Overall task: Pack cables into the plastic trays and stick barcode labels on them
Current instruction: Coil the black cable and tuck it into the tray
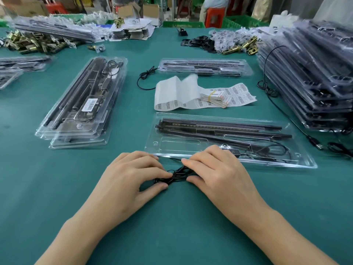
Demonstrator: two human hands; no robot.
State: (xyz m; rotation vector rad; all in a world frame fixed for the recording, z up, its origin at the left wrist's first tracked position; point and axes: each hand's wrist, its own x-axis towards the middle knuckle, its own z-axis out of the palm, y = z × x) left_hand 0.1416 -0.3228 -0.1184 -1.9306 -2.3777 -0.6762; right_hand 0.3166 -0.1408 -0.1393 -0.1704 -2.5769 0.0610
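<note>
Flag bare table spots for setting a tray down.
Free: near-left table, bordered by the labelled tray stack and left hand; near-right, below the open tray beside the right hand. Crowded: label sheets, right stack, far hardware piles. Hands pinch the cable bundle.

Most of the black cable bundle (176, 175) lies under the fingers of my left hand (131, 180) and my right hand (215, 173), so how it is wound I cannot tell; my right hand also covers part of the near tray (181, 145); both forearms run off the bottom edge; the print on the barcode labels (238, 94) is too small to read; the tray stack (315, 77) is cut by the right edge, the far-left trays (11, 64) by the left edge; a person (215, 2) behind the desk (57, 178) is blurred, cut off at the top.
</note>
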